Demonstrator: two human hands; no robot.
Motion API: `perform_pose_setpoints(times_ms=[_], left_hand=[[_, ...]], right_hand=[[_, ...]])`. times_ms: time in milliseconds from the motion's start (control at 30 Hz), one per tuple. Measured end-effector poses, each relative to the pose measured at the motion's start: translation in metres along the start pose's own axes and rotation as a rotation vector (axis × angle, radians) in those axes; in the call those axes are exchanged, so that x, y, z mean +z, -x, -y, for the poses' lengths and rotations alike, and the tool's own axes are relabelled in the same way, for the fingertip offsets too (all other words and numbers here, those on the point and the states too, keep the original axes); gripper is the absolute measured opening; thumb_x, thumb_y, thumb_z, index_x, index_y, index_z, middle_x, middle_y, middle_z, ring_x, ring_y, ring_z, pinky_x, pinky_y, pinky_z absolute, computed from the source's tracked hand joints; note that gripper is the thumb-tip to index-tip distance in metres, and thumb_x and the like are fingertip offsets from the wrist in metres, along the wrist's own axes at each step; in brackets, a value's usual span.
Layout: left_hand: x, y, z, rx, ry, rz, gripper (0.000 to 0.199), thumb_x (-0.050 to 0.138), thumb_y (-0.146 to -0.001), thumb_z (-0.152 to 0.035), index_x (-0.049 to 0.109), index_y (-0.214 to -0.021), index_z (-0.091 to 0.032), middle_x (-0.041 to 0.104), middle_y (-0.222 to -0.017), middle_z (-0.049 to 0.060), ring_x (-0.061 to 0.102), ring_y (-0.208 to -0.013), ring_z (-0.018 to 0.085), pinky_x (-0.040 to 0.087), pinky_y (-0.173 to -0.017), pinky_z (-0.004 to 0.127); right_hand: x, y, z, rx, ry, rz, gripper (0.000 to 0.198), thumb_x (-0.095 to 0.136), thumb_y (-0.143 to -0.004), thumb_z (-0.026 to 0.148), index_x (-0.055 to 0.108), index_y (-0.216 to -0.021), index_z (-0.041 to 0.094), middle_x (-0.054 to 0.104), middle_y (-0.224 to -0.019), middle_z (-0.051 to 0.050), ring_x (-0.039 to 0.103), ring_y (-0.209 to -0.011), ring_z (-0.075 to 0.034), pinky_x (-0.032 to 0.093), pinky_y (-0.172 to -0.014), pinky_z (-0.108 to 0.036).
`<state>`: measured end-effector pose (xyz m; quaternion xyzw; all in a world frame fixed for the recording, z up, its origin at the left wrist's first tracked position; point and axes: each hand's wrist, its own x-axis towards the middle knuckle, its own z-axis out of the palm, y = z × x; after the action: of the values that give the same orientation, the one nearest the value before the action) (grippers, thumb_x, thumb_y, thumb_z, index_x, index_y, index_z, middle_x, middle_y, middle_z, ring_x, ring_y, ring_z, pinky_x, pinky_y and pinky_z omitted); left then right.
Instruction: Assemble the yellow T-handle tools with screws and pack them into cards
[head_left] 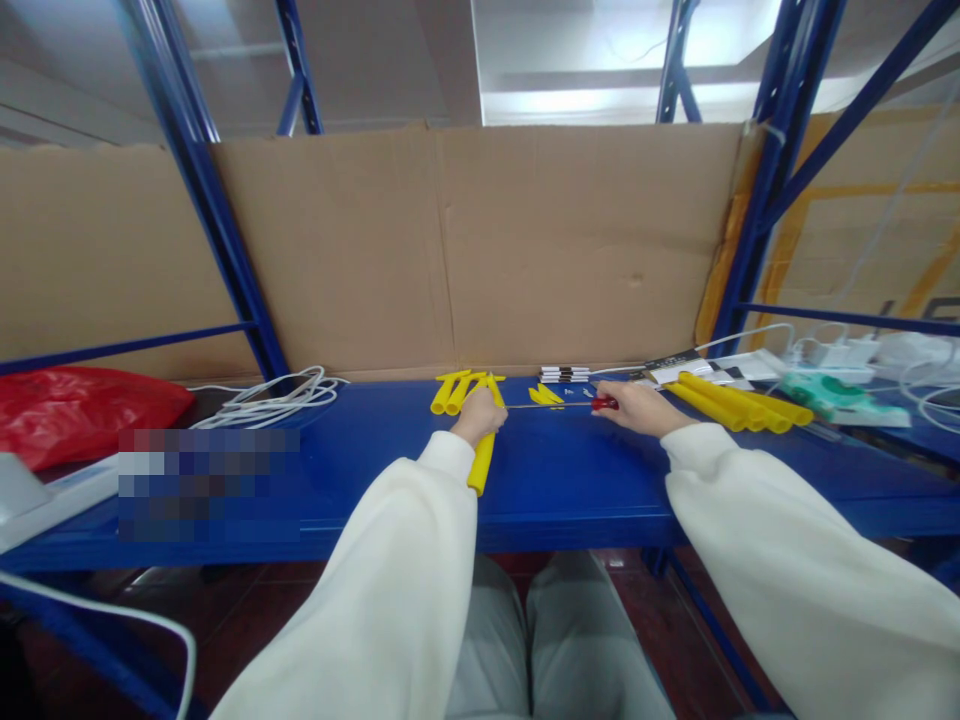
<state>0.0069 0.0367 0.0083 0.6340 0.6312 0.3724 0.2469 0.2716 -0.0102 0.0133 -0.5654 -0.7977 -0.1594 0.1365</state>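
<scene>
My left hand (pixel 480 412) is closed around a yellow tube (pixel 484 465), whose near end points toward the shelf's front edge. My right hand (pixel 637 407) grips the red handle of a screwdriver (pixel 604 403). Its long thin shaft runs left, with the tip at or close to the held tube; contact cannot be made out. Just left of my left hand lie more yellow tubes (pixel 444 395) with crosswise yellow pieces at their far ends. Between my hands, behind the shaft, are small flat yellow pieces (pixel 545 395) and tiny parts too small to name.
Several yellow tubes (pixel 739 408) lie right of my right hand, near a green-and-white packet (pixel 832 398). Black-and-white strips (pixel 565 375) sit by the cardboard back panel (pixel 525 250). Coiled white cable (pixel 274 400) and a red bag (pixel 90 410) occupy the left of the blue shelf (pixel 570 480).
</scene>
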Motion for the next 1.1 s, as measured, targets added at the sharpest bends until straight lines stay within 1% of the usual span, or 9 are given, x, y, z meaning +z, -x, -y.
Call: perform_pose_setpoints(times_ms=[200, 300, 400, 533, 633, 733, 900, 1000, 1100], left_hand=[[0.001, -0.006, 0.006, 0.019, 0.033, -0.023, 0.021, 0.065, -0.060, 0.004, 0.060, -0.063, -0.015, 0.070, -0.073, 0.013, 0.071, -0.087, 0.029, 0.051, -0.069, 0.026], [0.000, -0.008, 0.008, 0.029, -0.107, -0.021, 0.019, 0.066, -0.063, 0.001, 0.067, -0.076, -0.013, 0.074, -0.084, 0.014, 0.072, -0.090, 0.030, 0.053, -0.072, 0.027], [-0.002, -0.007, 0.007, 0.022, -0.290, 0.015, 0.023, 0.065, -0.069, -0.003, 0.070, -0.090, -0.011, 0.075, -0.091, 0.014, 0.072, -0.091, 0.029, 0.054, -0.076, 0.028], [-0.003, -0.005, 0.005, 0.029, -0.354, 0.041, 0.027, 0.063, -0.074, -0.006, 0.070, -0.100, -0.009, 0.075, -0.092, 0.015, 0.073, -0.089, 0.027, 0.054, -0.076, 0.027], [-0.004, -0.005, 0.005, 0.020, -0.334, 0.056, 0.025, 0.063, -0.073, -0.005, 0.070, -0.097, -0.008, 0.075, -0.089, 0.016, 0.073, -0.088, 0.027, 0.055, -0.076, 0.028], [-0.004, -0.006, 0.007, 0.004, -0.276, 0.045, 0.020, 0.065, -0.072, -0.004, 0.070, -0.091, -0.007, 0.074, -0.086, 0.016, 0.073, -0.085, 0.028, 0.055, -0.075, 0.030], [-0.004, -0.008, 0.007, -0.010, -0.264, 0.064, 0.014, 0.065, -0.073, -0.004, 0.066, -0.086, -0.008, 0.073, -0.083, 0.016, 0.072, -0.079, 0.026, 0.055, -0.072, 0.031], [-0.005, -0.006, 0.004, -0.020, -0.280, 0.072, 0.008, 0.063, -0.075, -0.005, 0.065, -0.082, -0.009, 0.073, -0.083, 0.016, 0.071, -0.077, 0.025, 0.054, -0.068, 0.029], [-0.007, -0.004, 0.003, -0.021, -0.295, 0.079, 0.005, 0.063, -0.075, -0.007, 0.065, -0.078, -0.009, 0.071, -0.079, 0.014, 0.069, -0.075, 0.023, 0.052, -0.066, 0.027]], right_hand=[[0.000, 0.000, 0.003, -0.023, 0.006, 0.042, 0.025, 0.050, -0.095, 0.037, 0.069, -0.103, 0.022, 0.075, -0.107, -0.010, 0.070, -0.094, -0.025, 0.048, -0.078, -0.030], [0.003, 0.001, 0.006, -0.043, 0.015, 0.044, 0.023, 0.052, -0.094, 0.038, 0.066, -0.104, 0.021, 0.075, -0.099, -0.009, 0.070, -0.088, -0.025, 0.047, -0.073, -0.029], [0.005, 0.001, 0.005, -0.068, 0.021, 0.013, 0.017, 0.057, -0.091, 0.032, 0.061, -0.103, 0.021, 0.074, -0.091, -0.007, 0.069, -0.077, -0.022, 0.044, -0.064, -0.027], [0.008, 0.001, 0.002, -0.113, 0.051, -0.045, 0.012, 0.052, -0.092, 0.027, 0.061, -0.097, 0.021, 0.073, -0.093, -0.009, 0.068, -0.077, -0.022, 0.043, -0.065, -0.027], [0.009, 0.000, 0.002, -0.115, 0.032, -0.048, 0.021, 0.050, -0.094, 0.035, 0.064, -0.098, 0.020, 0.073, -0.101, -0.012, 0.069, -0.083, -0.024, 0.046, -0.070, -0.030], [0.009, 0.000, 0.004, -0.101, -0.003, -0.008, 0.025, 0.047, -0.096, 0.037, 0.065, -0.099, 0.020, 0.073, -0.098, -0.012, 0.069, -0.083, -0.024, 0.046, -0.072, -0.030], [0.007, 0.002, 0.007, -0.077, -0.050, 0.049, 0.016, 0.057, -0.091, 0.035, 0.057, -0.100, 0.021, 0.071, -0.084, -0.007, 0.066, -0.071, -0.020, 0.040, -0.060, -0.026], [0.009, 0.002, 0.006, -0.117, 0.005, 0.023, 0.009, 0.054, -0.091, 0.028, 0.057, -0.097, 0.021, 0.070, -0.083, -0.007, 0.065, -0.071, -0.020, 0.039, -0.060, -0.026], [0.011, 0.001, 0.003, -0.142, 0.049, -0.037, 0.017, 0.052, -0.093, 0.033, 0.062, -0.096, 0.020, 0.072, -0.091, -0.010, 0.067, -0.077, -0.021, 0.042, -0.065, -0.027]])
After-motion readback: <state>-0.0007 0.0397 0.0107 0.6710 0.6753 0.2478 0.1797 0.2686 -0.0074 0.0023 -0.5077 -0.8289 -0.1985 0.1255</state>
